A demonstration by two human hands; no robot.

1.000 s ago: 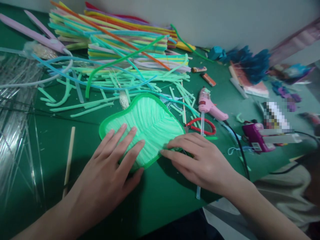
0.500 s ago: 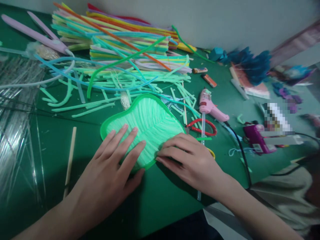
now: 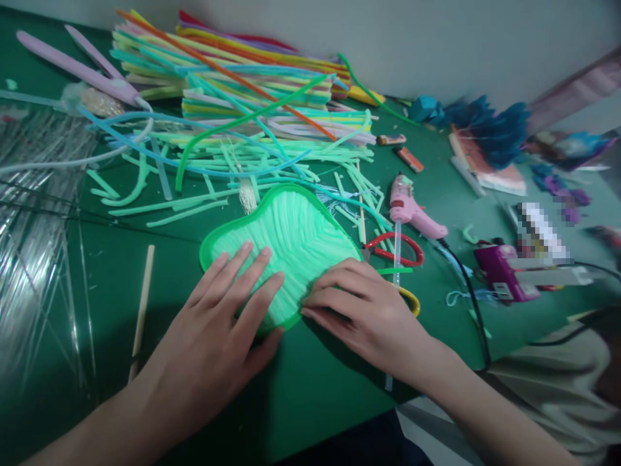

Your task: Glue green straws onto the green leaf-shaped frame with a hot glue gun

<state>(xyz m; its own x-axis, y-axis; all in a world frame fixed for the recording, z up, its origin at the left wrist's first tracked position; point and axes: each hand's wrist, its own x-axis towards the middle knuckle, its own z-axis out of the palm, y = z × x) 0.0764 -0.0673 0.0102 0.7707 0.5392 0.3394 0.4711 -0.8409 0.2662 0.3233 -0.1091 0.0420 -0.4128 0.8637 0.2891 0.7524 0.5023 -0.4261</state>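
L hand [image 3: 211, 323] spreading fingers apart, pressing green leaf-shaped pc [image 3: 301, 226] on desk [image 3: 310, 395] | R hand [image 3: 381, 317] pinching nr rim, fingers tog. | prob. shaping edge; nxt needing steady L hold

This is looking like a craft workshop. A green table [image 3: 310, 414] is serving as the work surface, standing against a plain pale wall [image 3: 436, 45]. Bundles of colored fuzzy stems [image 3: 262, 97] are lying piled along its back, with short pale-green pieces [image 3: 194, 194] scattering in front of them. A pink glue gun [image 3: 412, 210] is resting among the supplies, a clear stick [image 3: 397, 246] poking from its rear and a black cord [image 3: 470, 291] trailing off. Red-handled pliers [image 3: 407, 244] are lying near it. Clear strands [image 3: 39, 259] are covering the left side, and blue feathery pieces [image 3: 499, 129] are sitting toward the right.
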